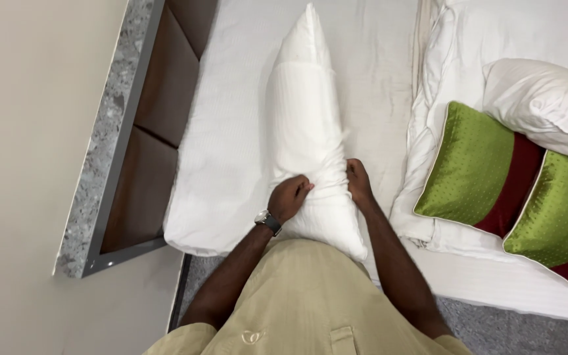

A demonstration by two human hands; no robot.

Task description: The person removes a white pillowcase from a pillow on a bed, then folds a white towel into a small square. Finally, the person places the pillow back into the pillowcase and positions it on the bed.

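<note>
A long white pillow [305, 112] in a striped case lies lengthwise on the white bed sheet [225, 131], its near end toward me. My left hand [289, 196], with a wristwatch on the wrist, grips the pillow's near left side. My right hand [358, 181] presses and grips the pillow's near right edge. Both hands pinch the fabric, which puckers between them.
A rumpled white duvet [461, 46] lies to the right with two green-and-maroon cushions [478, 167] and another white pillow [547, 98] on it. A brown padded headboard [159, 118] with a grey stone frame [103, 144] runs along the left. Grey floor shows at the bed's near edge.
</note>
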